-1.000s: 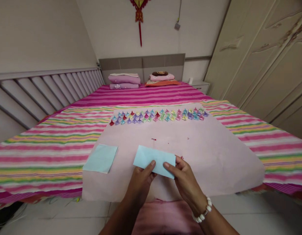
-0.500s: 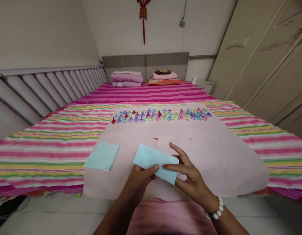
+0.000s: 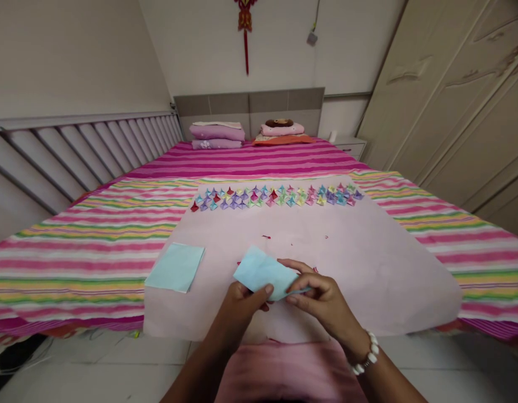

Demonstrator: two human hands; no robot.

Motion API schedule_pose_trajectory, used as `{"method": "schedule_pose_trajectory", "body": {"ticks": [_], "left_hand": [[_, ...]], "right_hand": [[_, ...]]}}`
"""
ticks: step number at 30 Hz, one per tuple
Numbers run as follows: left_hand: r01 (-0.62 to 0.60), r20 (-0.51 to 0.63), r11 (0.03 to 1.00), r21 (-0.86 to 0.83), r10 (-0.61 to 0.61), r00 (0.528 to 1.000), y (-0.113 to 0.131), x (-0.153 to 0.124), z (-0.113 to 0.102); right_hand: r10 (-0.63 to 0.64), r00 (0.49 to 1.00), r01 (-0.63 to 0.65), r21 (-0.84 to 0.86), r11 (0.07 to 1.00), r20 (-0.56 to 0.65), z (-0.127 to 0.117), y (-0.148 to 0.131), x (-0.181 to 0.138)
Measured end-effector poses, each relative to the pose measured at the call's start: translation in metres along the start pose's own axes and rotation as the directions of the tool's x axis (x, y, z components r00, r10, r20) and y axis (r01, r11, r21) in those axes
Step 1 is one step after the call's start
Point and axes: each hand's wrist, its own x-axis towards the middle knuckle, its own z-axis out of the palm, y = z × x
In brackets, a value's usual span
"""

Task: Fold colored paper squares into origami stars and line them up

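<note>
A folded light-blue paper [image 3: 261, 271] is held above the near part of a pale pink sheet [image 3: 376, 268]. Its lower left edge is pinched by the left hand [image 3: 243, 303], nearly closed, with the thumb laid on top and the fingers tucked beneath. The right end, bent, is gripped by the right hand [image 3: 328, 300], whose fingers are half curled toward the thumb. A white beaded bracelet [image 3: 371, 354] is worn on the right wrist. A square light-blue paper [image 3: 175, 267] is laid to the left, apart from both hands. Small multicoloured folded-paper pieces [image 3: 254, 197] are lined up in rows near the far edge.
</note>
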Motion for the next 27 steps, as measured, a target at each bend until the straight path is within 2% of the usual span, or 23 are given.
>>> {"method": "schedule_pose_trajectory", "body": {"ticks": [5, 10, 13, 19, 25, 27], "left_hand": [[0.026, 0.000, 0.998, -0.057, -0.026, 1.000, -0.005, 0.001, -0.001], [-0.018, 0.072, 0.992, -0.123, 0.027, 0.997, -0.003, -0.001, 0.003], [-0.056, 0.074, 0.989, -0.140, 0.067, 0.995, 0.000, -0.004, 0.007], [-0.062, -0.032, 0.993, -0.103, 0.059, 0.998, -0.002, -0.004, 0.008], [-0.052, 0.003, 0.989, -0.140, 0.053, 0.999, -0.007, 0.000, 0.005], [-0.058, 0.016, 0.987, -0.147, 0.061, 0.998, -0.008, 0.001, 0.004]], "right_hand": [[0.108, 0.993, -0.099, 0.154, 0.983, -0.055, 0.007, 0.008, 0.001], [0.192, 0.976, -0.177, 0.143, 0.974, -0.099, 0.013, 0.009, 0.000], [0.209, 0.971, -0.189, 0.161, 0.969, -0.116, 0.016, 0.009, -0.001], [0.233, 0.959, -0.197, 0.211, 0.957, -0.159, 0.023, 0.009, 0.000], [0.265, 0.932, -0.179, 0.320, 0.930, -0.246, 0.028, 0.007, 0.002], [0.292, 0.927, -0.200, 0.346, 0.917, -0.238, 0.028, 0.007, 0.002]]}}
